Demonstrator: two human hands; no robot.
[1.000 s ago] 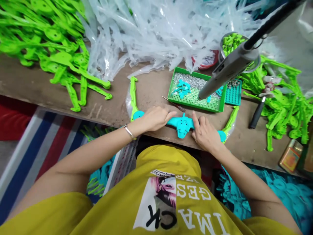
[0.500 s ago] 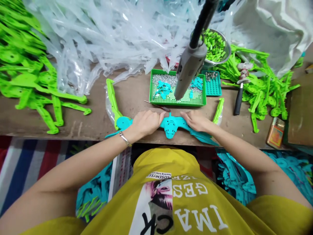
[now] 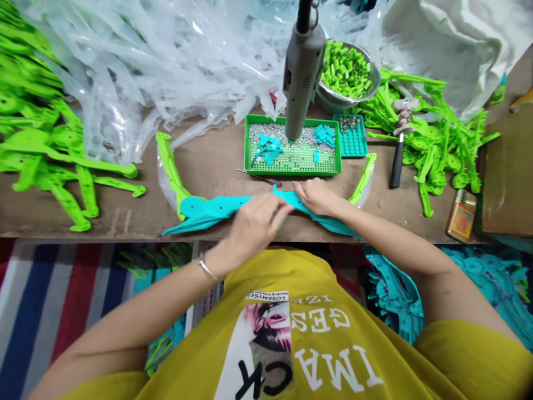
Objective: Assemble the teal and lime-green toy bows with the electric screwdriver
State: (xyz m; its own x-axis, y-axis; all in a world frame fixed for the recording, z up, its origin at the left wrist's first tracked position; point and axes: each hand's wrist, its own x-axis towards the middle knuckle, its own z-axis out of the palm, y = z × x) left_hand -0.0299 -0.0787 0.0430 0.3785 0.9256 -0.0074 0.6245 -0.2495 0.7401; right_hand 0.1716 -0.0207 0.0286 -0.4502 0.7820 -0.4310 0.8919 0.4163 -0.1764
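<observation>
A long teal bow-shaped plastic part (image 3: 220, 208) lies along the table's front edge, with light green curved arms at its ends: a left arm (image 3: 171, 166) and a right arm (image 3: 365, 173). Clear plastic shows beside both. My left hand (image 3: 256, 222) is over the part's middle, thumb and fingers curled together and slightly blurred, hiding the centre; whatever it may pinch cannot be seen. Gripping the part just right of centre is my right hand (image 3: 317, 195), its fingers closed over the upper edge. A thin screwdriver (image 3: 266, 180) rests just behind the part.
An electric screwdriver (image 3: 300, 78) hangs above a green tray (image 3: 293, 170) of screws and teal pieces. Behind stand a metal bowl (image 3: 333, 100) and a teal tray (image 3: 353, 147). Green parts (image 3: 441, 139), a black-handled tool (image 3: 397, 161) and a lighter (image 3: 462, 214) lie right; clear parts (image 3: 187, 66) are heaped behind.
My left hand has let go of the part's upper left edge and moved toward me, over its middle. My right hand keeps its hold. The view has shifted slightly.
</observation>
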